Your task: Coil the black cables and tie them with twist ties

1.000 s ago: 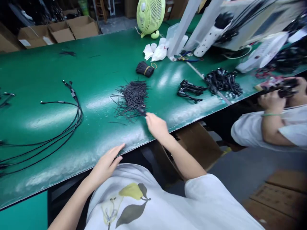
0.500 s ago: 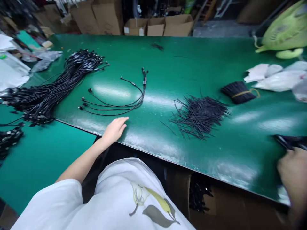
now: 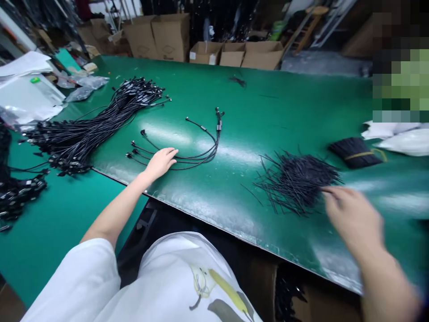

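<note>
Black cable leads [image 3: 201, 154], forked and tipped with small connectors, lie in a loose group on the green bench top [image 3: 275, 107]. The left hand [image 3: 160, 163] rests palm down across their strands, its fingers extended and close together, not closed around anything. The right hand [image 3: 351, 219] is blurred, with its fingertips [image 3: 330, 191] at the right edge of a loose heap of short black wires [image 3: 295, 183]; whether they pinch any wires cannot be told.

Just beyond that heap sits a tight bundle of black wires [image 3: 355, 153] bound with a yellow band, near white plastic wrapping [image 3: 402, 143] at the bench's right side. To the left of the forked leads, a large hank of black cables [image 3: 94, 125] sprawls over the bench edge towards a lower teal table [image 3: 63, 228], where more black cables [image 3: 16, 194] lie. Silver plastic bags [image 3: 33, 96] are heaped at the far left. Cardboard boxes [image 3: 261, 56] stand beyond the bench's far edge. A white shirt with a pear print [image 3: 214, 281] fills the bottom of the view, and a pixelated patch hides the upper right corner.
</note>
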Tool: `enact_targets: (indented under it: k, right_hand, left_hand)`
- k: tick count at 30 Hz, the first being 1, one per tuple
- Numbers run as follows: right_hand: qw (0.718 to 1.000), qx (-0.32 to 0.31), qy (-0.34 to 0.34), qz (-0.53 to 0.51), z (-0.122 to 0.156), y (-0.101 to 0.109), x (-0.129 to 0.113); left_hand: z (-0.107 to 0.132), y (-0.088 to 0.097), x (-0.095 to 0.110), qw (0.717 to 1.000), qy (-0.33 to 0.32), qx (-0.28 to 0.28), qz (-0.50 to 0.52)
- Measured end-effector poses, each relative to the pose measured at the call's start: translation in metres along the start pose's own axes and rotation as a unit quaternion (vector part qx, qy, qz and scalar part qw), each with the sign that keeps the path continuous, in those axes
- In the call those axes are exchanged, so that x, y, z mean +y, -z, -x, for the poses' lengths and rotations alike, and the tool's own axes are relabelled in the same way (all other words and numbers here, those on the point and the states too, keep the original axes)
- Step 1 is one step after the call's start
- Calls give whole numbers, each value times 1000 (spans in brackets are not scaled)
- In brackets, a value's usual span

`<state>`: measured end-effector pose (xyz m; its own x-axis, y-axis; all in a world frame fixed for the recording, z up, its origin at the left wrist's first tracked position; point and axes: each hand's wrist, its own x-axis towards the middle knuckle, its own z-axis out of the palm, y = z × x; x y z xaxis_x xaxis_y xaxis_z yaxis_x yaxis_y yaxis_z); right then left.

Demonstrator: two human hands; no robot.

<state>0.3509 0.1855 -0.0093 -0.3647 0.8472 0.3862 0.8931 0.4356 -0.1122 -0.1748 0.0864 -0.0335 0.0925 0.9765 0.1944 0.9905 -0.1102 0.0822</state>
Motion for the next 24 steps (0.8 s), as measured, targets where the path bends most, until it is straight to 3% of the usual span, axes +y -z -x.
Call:
enact_targets:
  k: [3, 6, 9, 12, 15, 17, 19, 21, 24]
  right_hand:
    - [993, -70, 67, -70, -17, -22, -62]
    - [976, -103, 151, -115, -36, -33, -139]
    - [963, -80, 231, -118, -62, -47, -212]
    - [963, -92, 245, -63, -106, -61, -247]
    - [985, -84, 153, -6, -161, -56, -222]
    - [996, -38, 78, 20, -188, -38, -180]
    - [999, 4, 24, 44, -199, -17, -133]
    - [996, 26, 13, 89, -193, -4, -95]
    - [986, 37, 133, 98, -151, -2, -76]
  left_hand:
    - [-21, -16, 27, 996, -87, 4, 0]
    - [-25, -19, 45, 993, -116, 26, 0]
    - [-19, -8, 58, 992, -109, 62, 1]
    - [-10, 14, 55, 990, -118, 82, 12]
    - [7, 40, 17, 995, -53, 75, 48]
    - [23, 57, -22, 989, 67, 67, 110]
    - [40, 72, -54, 955, 177, 48, 232]
    - [52, 82, -66, 874, 239, 41, 421]
    - [50, 85, -45, 696, 249, 55, 671]
